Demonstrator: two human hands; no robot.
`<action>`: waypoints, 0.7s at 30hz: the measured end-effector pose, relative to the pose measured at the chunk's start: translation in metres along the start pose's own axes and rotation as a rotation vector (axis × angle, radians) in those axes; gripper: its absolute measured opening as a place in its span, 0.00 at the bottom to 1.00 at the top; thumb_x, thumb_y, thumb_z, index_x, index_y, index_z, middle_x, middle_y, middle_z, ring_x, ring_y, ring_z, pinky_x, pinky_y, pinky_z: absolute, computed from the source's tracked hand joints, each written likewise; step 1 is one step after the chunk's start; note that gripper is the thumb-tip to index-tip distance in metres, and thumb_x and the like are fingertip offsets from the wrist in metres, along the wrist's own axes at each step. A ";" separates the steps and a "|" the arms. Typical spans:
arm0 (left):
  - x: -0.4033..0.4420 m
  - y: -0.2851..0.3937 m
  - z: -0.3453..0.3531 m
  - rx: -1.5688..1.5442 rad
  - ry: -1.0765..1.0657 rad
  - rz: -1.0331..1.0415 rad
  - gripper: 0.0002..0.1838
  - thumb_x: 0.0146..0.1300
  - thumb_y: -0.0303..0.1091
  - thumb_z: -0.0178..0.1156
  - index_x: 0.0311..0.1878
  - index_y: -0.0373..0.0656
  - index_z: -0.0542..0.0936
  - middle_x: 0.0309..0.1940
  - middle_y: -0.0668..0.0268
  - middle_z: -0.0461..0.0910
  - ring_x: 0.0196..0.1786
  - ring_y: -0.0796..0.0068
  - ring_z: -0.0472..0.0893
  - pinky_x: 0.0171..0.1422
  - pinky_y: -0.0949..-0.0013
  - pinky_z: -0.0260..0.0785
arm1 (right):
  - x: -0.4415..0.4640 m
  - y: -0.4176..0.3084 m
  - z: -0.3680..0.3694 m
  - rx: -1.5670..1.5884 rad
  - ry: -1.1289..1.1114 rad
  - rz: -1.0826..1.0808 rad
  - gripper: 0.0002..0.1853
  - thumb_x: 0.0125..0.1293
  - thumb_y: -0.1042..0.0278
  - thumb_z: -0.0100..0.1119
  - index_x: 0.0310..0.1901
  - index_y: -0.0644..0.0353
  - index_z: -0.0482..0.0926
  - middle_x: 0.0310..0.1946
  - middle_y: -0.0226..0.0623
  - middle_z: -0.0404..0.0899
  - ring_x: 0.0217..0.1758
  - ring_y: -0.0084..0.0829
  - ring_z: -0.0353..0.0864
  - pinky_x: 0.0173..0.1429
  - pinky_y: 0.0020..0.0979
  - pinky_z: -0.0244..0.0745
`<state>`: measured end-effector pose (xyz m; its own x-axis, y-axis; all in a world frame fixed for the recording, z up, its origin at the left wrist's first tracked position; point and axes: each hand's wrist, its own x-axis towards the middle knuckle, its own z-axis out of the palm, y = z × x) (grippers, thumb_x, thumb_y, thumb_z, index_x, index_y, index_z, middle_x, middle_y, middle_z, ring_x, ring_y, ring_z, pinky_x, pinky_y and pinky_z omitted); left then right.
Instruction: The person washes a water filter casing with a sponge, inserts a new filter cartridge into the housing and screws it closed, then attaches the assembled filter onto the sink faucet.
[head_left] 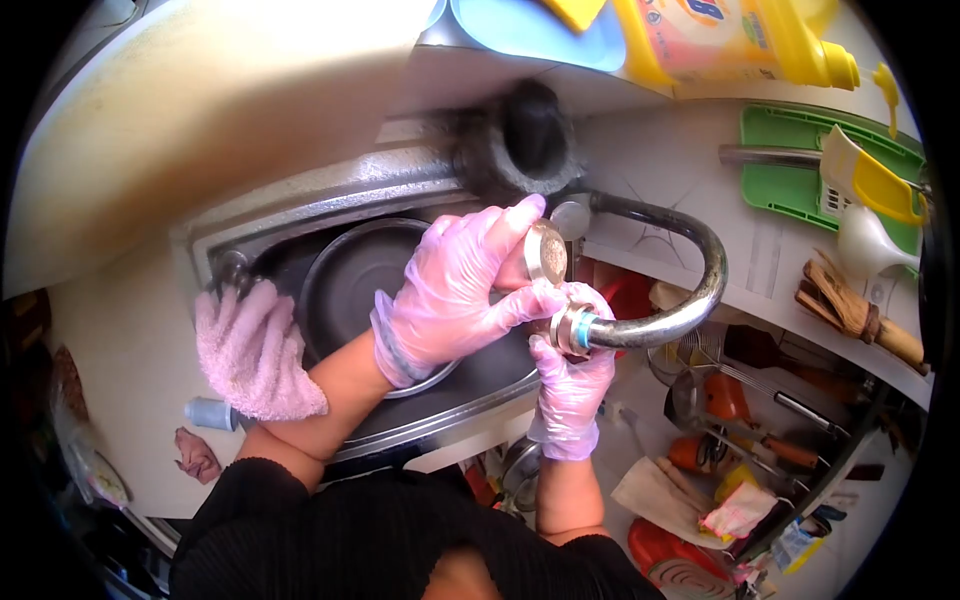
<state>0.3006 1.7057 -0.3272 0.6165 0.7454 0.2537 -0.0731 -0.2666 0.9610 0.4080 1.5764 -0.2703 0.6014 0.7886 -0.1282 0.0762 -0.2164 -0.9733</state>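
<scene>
My left hand (pixel 455 285), in a thin clear pinkish glove, is closed around a round piece with a metal end face (pixel 546 253). Its kind is hard to make out. My right hand (pixel 572 390), gloved the same way, has its fingers wrapped around the metal collar (pixel 570 330) at the end of a curved steel faucet (pixel 700 280). A light blue band shows where collar and pipe meet. The two hands touch each other over the sink (pixel 440 415). Beneath them a dark round pan (pixel 345 280) is partly hidden by my left hand and arm.
A pink cloth (pixel 255 350) hangs at the sink's left edge, near a small bluish cup (pixel 212 414). A stone mortar (pixel 520 140) stands behind. Right: a green tray (pixel 780 190), a wooden bundle (pixel 860 320) and several utensils below. A yellow detergent bottle (pixel 720 45) lies at the top.
</scene>
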 end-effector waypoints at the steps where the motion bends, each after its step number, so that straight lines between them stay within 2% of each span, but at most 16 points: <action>1: -0.002 0.002 0.004 0.155 0.131 0.081 0.38 0.59 0.55 0.65 0.64 0.34 0.70 0.36 0.62 0.75 0.39 0.60 0.76 0.45 0.58 0.65 | 0.001 0.001 -0.001 0.007 -0.022 0.003 0.34 0.54 0.75 0.75 0.62 0.63 0.70 0.57 0.35 0.72 0.59 0.28 0.74 0.62 0.31 0.72; 6: -0.002 0.018 0.003 0.361 0.074 0.043 0.41 0.59 0.58 0.62 0.65 0.34 0.69 0.37 0.61 0.74 0.41 0.60 0.76 0.47 0.58 0.63 | 0.000 0.004 -0.004 0.058 -0.033 0.019 0.33 0.54 0.76 0.75 0.62 0.63 0.70 0.57 0.35 0.72 0.59 0.28 0.74 0.62 0.30 0.72; 9: -0.002 0.000 0.010 0.299 0.146 0.145 0.41 0.61 0.58 0.61 0.66 0.34 0.68 0.39 0.59 0.75 0.44 0.58 0.76 0.51 0.57 0.62 | 0.001 0.003 -0.003 0.054 -0.027 0.001 0.34 0.54 0.75 0.75 0.62 0.63 0.69 0.57 0.35 0.72 0.58 0.27 0.74 0.62 0.30 0.72; 11: 0.000 -0.009 0.012 0.130 0.212 0.253 0.40 0.62 0.57 0.61 0.67 0.35 0.66 0.43 0.56 0.75 0.47 0.55 0.75 0.55 0.55 0.62 | 0.002 0.002 -0.003 0.009 -0.033 -0.018 0.35 0.53 0.74 0.76 0.62 0.63 0.69 0.57 0.34 0.72 0.57 0.27 0.75 0.62 0.29 0.72; 15: 0.003 -0.013 0.008 0.109 0.153 0.284 0.39 0.63 0.56 0.60 0.68 0.36 0.66 0.46 0.54 0.75 0.47 0.52 0.75 0.56 0.55 0.63 | 0.004 0.004 -0.004 0.034 -0.032 0.012 0.36 0.52 0.71 0.78 0.62 0.62 0.69 0.57 0.34 0.72 0.58 0.26 0.74 0.63 0.30 0.71; 17: -0.004 -0.015 0.016 -0.012 0.175 0.152 0.39 0.63 0.54 0.63 0.67 0.36 0.66 0.46 0.53 0.76 0.47 0.52 0.77 0.56 0.56 0.66 | 0.003 0.008 0.003 0.100 0.031 -0.041 0.38 0.49 0.67 0.80 0.61 0.61 0.69 0.57 0.34 0.72 0.60 0.28 0.73 0.64 0.32 0.70; 18: -0.009 -0.017 0.022 -0.014 0.174 0.155 0.39 0.63 0.54 0.63 0.67 0.36 0.66 0.46 0.53 0.76 0.47 0.52 0.77 0.56 0.56 0.66 | 0.001 0.010 0.010 0.098 0.034 -0.044 0.38 0.49 0.67 0.80 0.61 0.61 0.69 0.57 0.34 0.72 0.60 0.28 0.73 0.64 0.32 0.70; 20: -0.016 -0.016 0.032 -0.322 0.284 -0.005 0.38 0.63 0.52 0.66 0.66 0.36 0.65 0.46 0.53 0.78 0.46 0.58 0.80 0.56 0.61 0.70 | -0.001 0.014 0.028 0.436 0.156 -0.076 0.40 0.46 0.67 0.81 0.61 0.59 0.69 0.58 0.36 0.71 0.61 0.31 0.73 0.66 0.34 0.70; 21: -0.017 -0.013 0.033 -0.363 0.359 0.006 0.37 0.63 0.50 0.67 0.65 0.36 0.65 0.46 0.56 0.78 0.47 0.67 0.80 0.56 0.65 0.71 | 0.000 0.013 0.036 0.519 0.188 -0.082 0.39 0.43 0.70 0.81 0.59 0.59 0.71 0.55 0.37 0.74 0.59 0.32 0.75 0.68 0.35 0.68</action>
<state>0.3170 1.6758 -0.3478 0.3116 0.9245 0.2195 -0.3827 -0.0894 0.9195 0.3802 1.5949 -0.2895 0.7450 0.6646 -0.0579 -0.2443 0.1911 -0.9507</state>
